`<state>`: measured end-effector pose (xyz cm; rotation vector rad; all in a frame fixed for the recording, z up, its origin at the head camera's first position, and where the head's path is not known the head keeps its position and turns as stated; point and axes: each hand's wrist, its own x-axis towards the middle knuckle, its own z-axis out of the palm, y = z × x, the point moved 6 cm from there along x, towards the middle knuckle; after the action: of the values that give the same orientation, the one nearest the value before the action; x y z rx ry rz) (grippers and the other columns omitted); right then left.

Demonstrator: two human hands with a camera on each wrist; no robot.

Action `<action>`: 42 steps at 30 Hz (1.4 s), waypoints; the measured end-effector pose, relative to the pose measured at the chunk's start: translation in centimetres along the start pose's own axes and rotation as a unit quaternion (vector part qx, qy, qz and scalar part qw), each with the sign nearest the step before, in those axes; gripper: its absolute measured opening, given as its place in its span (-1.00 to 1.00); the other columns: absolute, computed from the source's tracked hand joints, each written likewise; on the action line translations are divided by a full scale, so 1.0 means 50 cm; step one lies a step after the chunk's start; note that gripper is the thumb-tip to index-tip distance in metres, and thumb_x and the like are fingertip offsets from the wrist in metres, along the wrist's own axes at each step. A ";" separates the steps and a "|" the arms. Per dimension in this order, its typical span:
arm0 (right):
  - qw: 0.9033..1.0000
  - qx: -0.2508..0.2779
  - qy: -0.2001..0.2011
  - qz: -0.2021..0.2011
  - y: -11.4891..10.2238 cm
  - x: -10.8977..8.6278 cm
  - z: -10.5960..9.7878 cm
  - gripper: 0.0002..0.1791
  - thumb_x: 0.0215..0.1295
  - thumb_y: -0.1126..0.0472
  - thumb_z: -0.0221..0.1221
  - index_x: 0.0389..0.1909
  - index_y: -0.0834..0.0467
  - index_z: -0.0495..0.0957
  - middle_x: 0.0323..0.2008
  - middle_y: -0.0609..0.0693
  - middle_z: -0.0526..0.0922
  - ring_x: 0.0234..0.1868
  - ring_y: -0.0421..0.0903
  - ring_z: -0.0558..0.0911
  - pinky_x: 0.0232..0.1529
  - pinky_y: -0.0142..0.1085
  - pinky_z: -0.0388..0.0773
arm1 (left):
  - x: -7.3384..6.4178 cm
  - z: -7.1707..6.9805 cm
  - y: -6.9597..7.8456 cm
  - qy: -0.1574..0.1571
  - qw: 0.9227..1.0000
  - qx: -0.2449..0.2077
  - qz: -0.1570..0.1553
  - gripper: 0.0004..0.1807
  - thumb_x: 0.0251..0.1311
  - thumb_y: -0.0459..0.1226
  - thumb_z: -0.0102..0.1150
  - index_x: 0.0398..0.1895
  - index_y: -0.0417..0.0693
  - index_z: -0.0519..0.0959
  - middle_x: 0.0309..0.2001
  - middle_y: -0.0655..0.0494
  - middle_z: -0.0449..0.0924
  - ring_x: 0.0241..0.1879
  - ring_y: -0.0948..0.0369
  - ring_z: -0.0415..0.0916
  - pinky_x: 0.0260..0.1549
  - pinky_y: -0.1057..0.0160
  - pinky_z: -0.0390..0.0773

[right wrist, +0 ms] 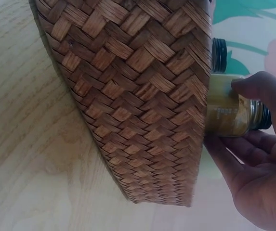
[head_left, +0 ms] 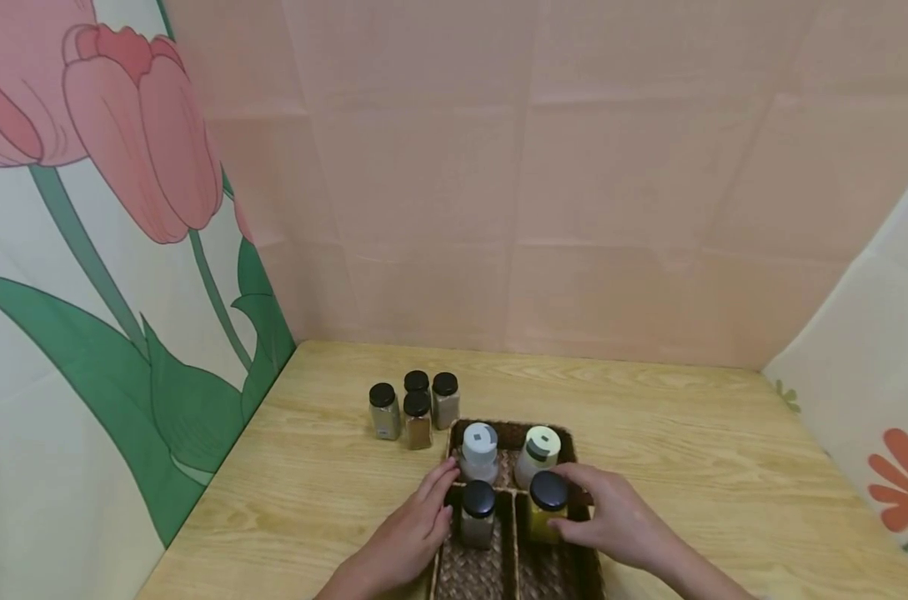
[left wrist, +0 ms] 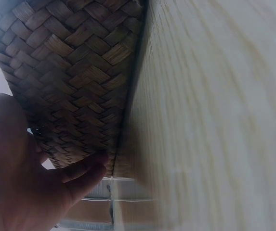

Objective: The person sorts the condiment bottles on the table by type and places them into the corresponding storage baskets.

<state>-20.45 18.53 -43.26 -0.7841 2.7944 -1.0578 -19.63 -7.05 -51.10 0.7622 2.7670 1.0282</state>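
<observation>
A brown woven basket with dividers stands on the table. My right hand grips a black-lidded spice jar of yellow powder between thumb and fingers, in the basket's right front compartment. In the right wrist view the yellow spice jar pokes out above the woven wall. My left hand rests with its fingers along the basket's left side; the left wrist view has its fingertips on the woven wall. Another black-lidded jar, with dark contents, stands in the left front compartment.
Two white-topped bottles, a left one and a right one, stand in the basket's back section. Behind the basket to the left, several black-lidded spice jars stand grouped on the wooden table. A pink cloth backdrop hangs behind.
</observation>
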 end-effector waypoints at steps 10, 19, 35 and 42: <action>0.999 -0.006 0.030 -0.017 -0.005 -0.007 0.005 -0.54 0.09 0.02 0.49 0.05 -0.06 0.65 -0.08 -0.21 0.70 -0.10 -0.26 0.67 -0.19 -0.33 0.67 | 0.001 -0.002 0.005 0.005 1.000 0.004 0.010 -0.44 0.63 -0.09 -0.35 0.60 -0.02 0.11 0.63 0.15 -0.08 0.53 0.05 0.09 0.41 -0.04 0.29; 0.998 -0.024 0.050 -0.016 -0.006 -0.017 0.015 -0.52 0.03 0.09 0.52 0.04 -0.14 0.69 -0.06 -0.24 0.72 -0.05 -0.22 0.66 -0.10 -0.31 0.66 | -0.001 -0.003 0.004 0.005 1.000 0.004 0.007 -0.44 0.63 -0.09 -0.35 0.60 -0.01 0.11 0.63 0.15 -0.08 0.53 0.05 0.10 0.41 -0.05 0.29; 0.997 -0.038 0.061 0.014 0.005 -0.023 0.025 -0.52 0.01 0.00 0.54 0.02 -0.13 0.71 -0.05 -0.19 0.71 -0.04 -0.08 0.68 -0.08 -0.24 0.67 | -0.002 -0.003 0.006 0.008 1.000 0.003 0.011 -0.44 0.64 -0.07 -0.37 0.59 -0.02 0.11 0.62 0.12 -0.05 0.52 0.01 0.13 0.40 -0.06 0.31; 0.997 -0.042 0.052 0.032 0.014 -0.022 0.030 -0.51 0.00 -0.03 0.54 0.01 -0.08 0.70 -0.02 -0.14 0.70 -0.01 -0.01 0.67 -0.07 -0.22 0.67 | -0.002 -0.002 0.005 0.007 1.000 0.002 0.009 -0.43 0.64 -0.06 -0.37 0.59 -0.02 0.11 0.62 0.14 -0.05 0.52 0.02 0.13 0.40 -0.05 0.30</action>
<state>-19.46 18.57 -45.00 -0.6619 2.9466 -1.0034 -19.48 -7.00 -50.85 0.7848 2.7808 1.0345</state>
